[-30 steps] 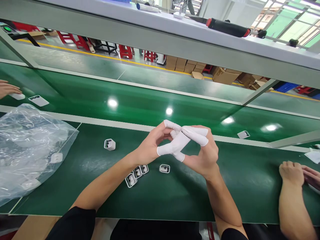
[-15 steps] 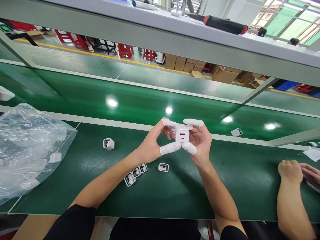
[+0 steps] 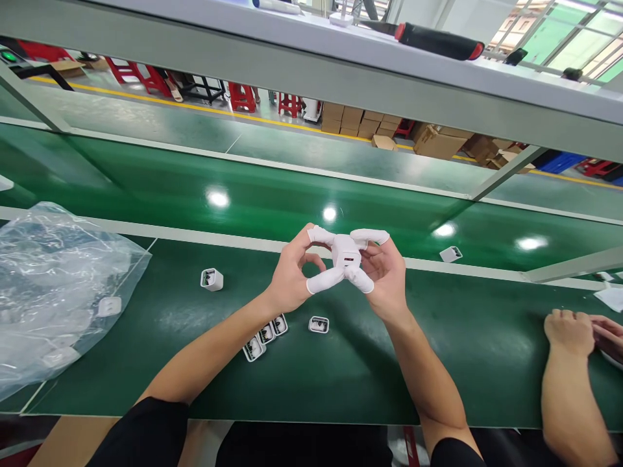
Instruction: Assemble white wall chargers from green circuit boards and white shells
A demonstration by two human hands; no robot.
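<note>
A white USB charger (image 3: 345, 248) with a red port is held up over the far side of the green work mat. My left hand (image 3: 296, 269) pinches it from the left with thumb and index finger, both in white finger cots. From the right, my right hand (image 3: 382, 266) grips it the same way, thumb low and index finger on top. Below them an open white charger housing (image 3: 318, 325) sits on the mat. Several more open housings (image 3: 266, 333) lie in a row beside my left forearm, partly covered by it. Another housing (image 3: 211, 279) rests farther left.
A clear plastic bag (image 3: 63, 292) with white pieces inside lies at the left. On the green belt at the right is a white housing (image 3: 450, 253). A co-worker's hands (image 3: 569, 334) are at the right edge. A shelf (image 3: 292, 45) bearing a black-and-red-handled tool (image 3: 440, 43) spans the top.
Both hands have shifted slightly left with the charger and tilted it, so its port face shows less. The housing on the belt has moved a little left.
</note>
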